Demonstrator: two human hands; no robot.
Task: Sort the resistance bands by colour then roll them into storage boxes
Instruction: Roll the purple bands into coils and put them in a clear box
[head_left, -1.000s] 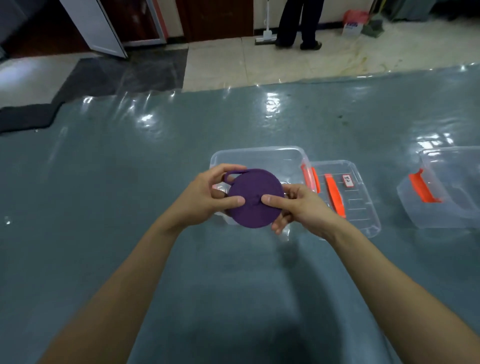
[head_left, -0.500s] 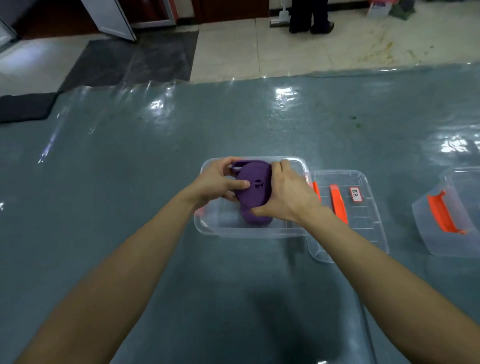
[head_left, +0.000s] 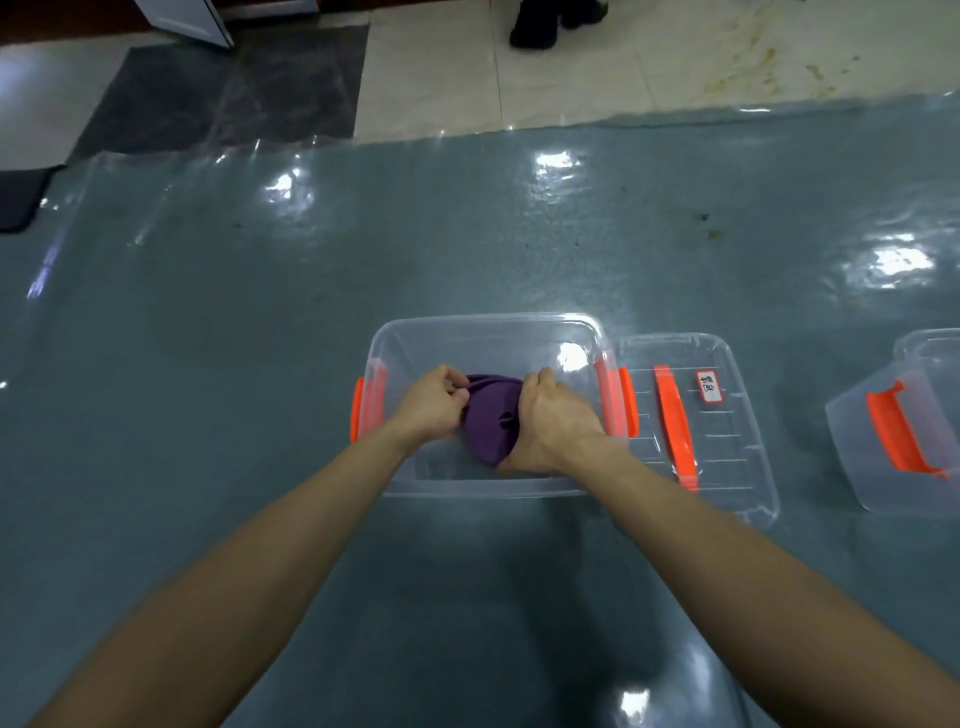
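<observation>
Bands in view: 1. A rolled purple resistance band (head_left: 491, 418), a flat disc stood on edge, is inside the clear plastic storage box with orange side latches (head_left: 483, 323); contact with the box floor cannot be judged.

Hands: 2, both inside the box, one on each side of the roll. The left hand (head_left: 432, 408) pinches its upper left edge; the right hand (head_left: 555, 423) is curled round its right side.

Boxes: 2. The second clear box (head_left: 857, 467) sits tilted at the right, well apart.

Lids: 1. The clear flat lid (head_left: 737, 467) lies just right of the first box on the grey-green table (head_left: 234, 322) and carries 1 orange handle (head_left: 672, 426) and 1 white label (head_left: 709, 386).
</observation>
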